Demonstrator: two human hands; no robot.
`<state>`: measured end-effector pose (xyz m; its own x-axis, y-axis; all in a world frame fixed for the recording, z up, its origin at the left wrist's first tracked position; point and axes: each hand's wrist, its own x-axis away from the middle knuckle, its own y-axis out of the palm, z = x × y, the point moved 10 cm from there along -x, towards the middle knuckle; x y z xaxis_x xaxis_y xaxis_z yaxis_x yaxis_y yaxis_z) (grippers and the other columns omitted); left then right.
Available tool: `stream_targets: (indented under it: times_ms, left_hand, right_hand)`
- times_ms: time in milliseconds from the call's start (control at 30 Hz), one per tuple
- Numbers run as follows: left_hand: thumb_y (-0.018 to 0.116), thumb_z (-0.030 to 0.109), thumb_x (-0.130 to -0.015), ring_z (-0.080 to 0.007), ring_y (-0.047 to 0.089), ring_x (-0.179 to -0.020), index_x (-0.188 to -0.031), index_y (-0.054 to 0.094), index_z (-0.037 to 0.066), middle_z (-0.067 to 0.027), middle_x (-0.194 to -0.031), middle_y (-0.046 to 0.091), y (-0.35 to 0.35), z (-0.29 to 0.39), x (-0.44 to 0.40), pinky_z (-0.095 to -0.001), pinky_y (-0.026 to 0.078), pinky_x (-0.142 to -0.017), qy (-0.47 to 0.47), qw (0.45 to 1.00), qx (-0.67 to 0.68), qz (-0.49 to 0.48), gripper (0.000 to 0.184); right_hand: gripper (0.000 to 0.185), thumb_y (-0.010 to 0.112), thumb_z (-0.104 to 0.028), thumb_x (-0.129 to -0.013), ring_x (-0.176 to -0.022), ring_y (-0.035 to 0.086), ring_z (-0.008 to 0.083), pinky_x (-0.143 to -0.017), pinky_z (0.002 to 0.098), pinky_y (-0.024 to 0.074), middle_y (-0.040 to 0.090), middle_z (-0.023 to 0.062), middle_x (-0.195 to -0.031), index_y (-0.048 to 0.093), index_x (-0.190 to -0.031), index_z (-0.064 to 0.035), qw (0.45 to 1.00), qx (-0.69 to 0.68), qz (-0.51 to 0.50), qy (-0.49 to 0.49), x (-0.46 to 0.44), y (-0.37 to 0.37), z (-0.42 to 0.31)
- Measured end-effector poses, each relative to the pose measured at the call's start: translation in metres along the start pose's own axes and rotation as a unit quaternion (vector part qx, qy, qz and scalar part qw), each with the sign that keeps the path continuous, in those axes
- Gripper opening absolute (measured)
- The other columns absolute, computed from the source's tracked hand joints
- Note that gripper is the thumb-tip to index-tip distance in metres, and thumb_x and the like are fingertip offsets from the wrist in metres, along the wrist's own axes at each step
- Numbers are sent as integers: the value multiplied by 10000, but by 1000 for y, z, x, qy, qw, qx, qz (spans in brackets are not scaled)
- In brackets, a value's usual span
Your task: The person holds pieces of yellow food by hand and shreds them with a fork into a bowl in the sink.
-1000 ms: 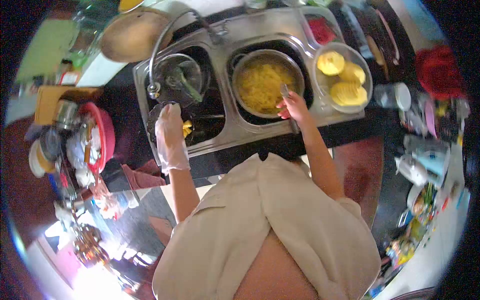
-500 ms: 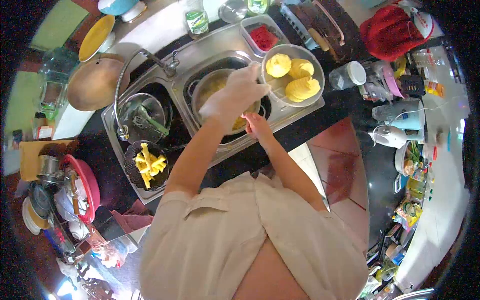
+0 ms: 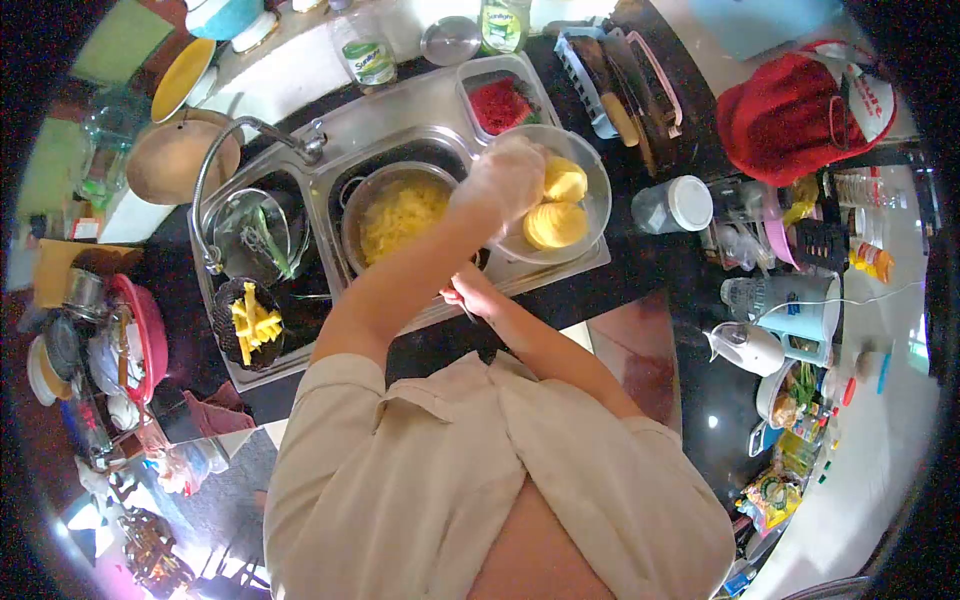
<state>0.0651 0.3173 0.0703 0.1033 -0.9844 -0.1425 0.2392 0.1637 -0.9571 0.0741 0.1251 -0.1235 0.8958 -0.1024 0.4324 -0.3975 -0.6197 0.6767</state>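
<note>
My left hand (image 3: 502,182), in a pale translucent glove, reaches into a clear plastic tub (image 3: 602,205) at the sink's right end. Its fingers curl over the tub's left side, around a peeled pineapple that they mostly hide. Two other peeled pineapples (image 3: 555,226) show beside it. Lower down, my right hand (image 3: 470,292) is closed in front of the pot, with a thin dark thing at its fingers that I cannot make out. A metal pot (image 3: 350,225) in the right basin holds chopped yellow pieces (image 3: 405,215), partly behind my left forearm.
A black basket (image 3: 226,322) of yellow strips sits by the left basin, which holds a clear bowl (image 3: 250,235). The faucet (image 3: 208,205) arches over that side. Behind the tub is a box with red contents (image 3: 500,105); rightward stand a knife rack (image 3: 590,85) and a white-lidded jar (image 3: 690,203).
My left hand has moved from the tub's left rim inside it, covering one pineapple. My right hand sits a little farther from the tub. The whole view has shifted.
</note>
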Motion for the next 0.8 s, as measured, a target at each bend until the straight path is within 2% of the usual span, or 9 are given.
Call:
stream_targets:
  times_ms: [233, 300, 333, 433, 500, 533, 567, 700, 800]
  left_hand:
    - [594, 118, -734, -348, 630, -786, -855, 636, 137, -155, -874, 650, -19, 18, 17, -436, 508, -700, 270, 935, -190, -128, 129]
    - [644, 182, -731, -308, 642, -792, -977, 615, 123, -111, -905, 666, -80, -41, 26, -414, 512, -692, -76, 988, 132, 21, 255]
    - [644, 182, -731, -308, 642, -792, -977, 615, 123, -111, -905, 666, -82, -47, 38, -414, 512, -692, -72, 988, 132, 18, 255]
    - [681, 183, -736, -280, 618, -900, -1027, 563, 49, -85, -948, 638, -52, -98, 86, -382, 506, -754, -226, 828, 512, -28, 341]
    - [703, 239, -745, -244, 620, -907, -1111, 522, 46, -63, -1012, 622, -18, -106, 124, -340, 508, -785, -271, 506, 819, -13, 451]
    - [693, 219, -749, -237, 612, -934, -1160, 500, 48, -75, -1081, 605, -24, -103, 134, -354, 505, -809, -214, 443, 871, 19, 485]
    - [693, 219, -749, -237, 612, -934, -1160, 500, 48, -75, -1081, 605, -18, -101, 149, -354, 505, -809, -214, 442, 871, 17, 485]
    - [629, 267, -809, -176, 547, -1084, -1212, 479, 74, -71, -1189, 574, -52, -115, 203, -373, 448, -921, -201, 728, 642, 134, 471]
    - [610, 224, -779, -235, 530, -1119, -1257, 461, 76, -101, -1226, 552, -16, -148, 247, -423, 441, -940, -301, 345, 858, 231, 522]
  right_hand:
    - [282, 438, -350, -951, -375, 283, 72, -365, 233, 229, 398, -3, -505, 531, -962, -84, 997, -37, 53, 45, 17, 3, -15]
    - [311, 454, -359, -949, -375, 282, 76, -366, 237, 224, 388, -10, -500, 537, -1051, -78, 996, -50, 66, 28, 19, -3, -13]
    - [295, 458, -350, -950, -376, 284, 77, -368, 237, 221, 388, -10, -502, 539, -1047, -83, 996, -60, 58, 11, 16, -4, -14]
    - [211, 507, -292, -932, -357, 298, 85, -336, 247, 216, 409, 2, -490, 551, -945, -86, 993, -89, 63, -38, 10, -8, -18]
    - [199, 522, -268, -928, -363, 312, 84, -339, 247, 225, 416, 1, -500, 551, -840, -93, 994, -64, 69, -47, 11, -8, -20]
    - [226, 532, -255, -917, -377, 366, 94, -343, 246, 254, 454, 13, -518, 528, -763, -90, 994, -60, 72, -49, 10, -9, -21]
    - [226, 532, -255, -917, -377, 366, 94, -343, 246, 254, 454, 13, -518, 528, -763, -90, 994, -61, 74, -49, 9, -8, -20]
    - [191, 542, -217, -892, -410, 478, 128, -353, 254, 344, 546, 46, -587, 524, -775, -67, 983, -15, 170, -74, 20, -16, -29]
    - [177, 516, -215, -906, -424, 506, 135, -356, 267, 373, 568, 59, -611, 536, -825, -59, 979, 65, 173, -83, 21, -14, -31]
